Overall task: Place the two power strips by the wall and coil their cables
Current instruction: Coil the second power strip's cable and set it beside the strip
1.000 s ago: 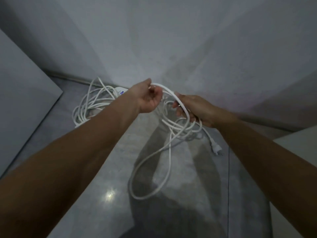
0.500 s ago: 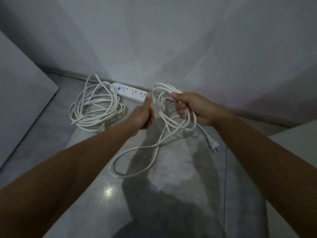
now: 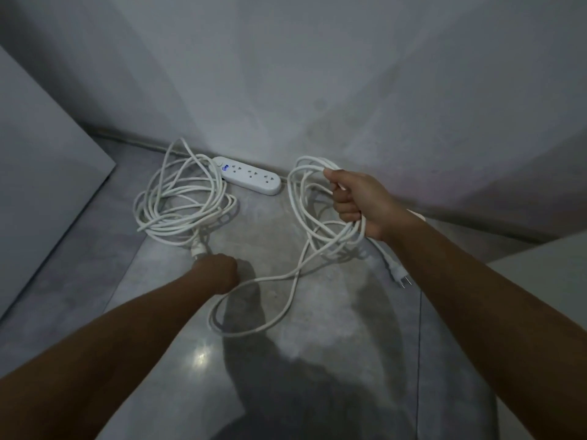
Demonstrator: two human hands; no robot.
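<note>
One white power strip (image 3: 248, 179) lies on the floor against the wall. Its white cable lies in a loose coil (image 3: 182, 201) to the left, with a white plug end (image 3: 198, 249) at the near side. My right hand (image 3: 355, 201) grips a second white cable coil (image 3: 313, 211) held above the floor; that cable's plug (image 3: 398, 276) hangs below my wrist. A loose length of this cable (image 3: 270, 315) loops over the floor to my left hand (image 3: 219, 276), which is closed around it. I see only one strip.
The grey wall (image 3: 317, 90) meets the polished grey floor (image 3: 317, 360) along a baseboard. A grey panel (image 3: 41, 173) stands at the left and a pale surface (image 3: 546, 274) juts in at the right. My shadow falls across the floor in the middle.
My left hand has left the held coil and dropped down toward the floor, sliding along the loose cable. My right hand still holds the coil, now further right.
</note>
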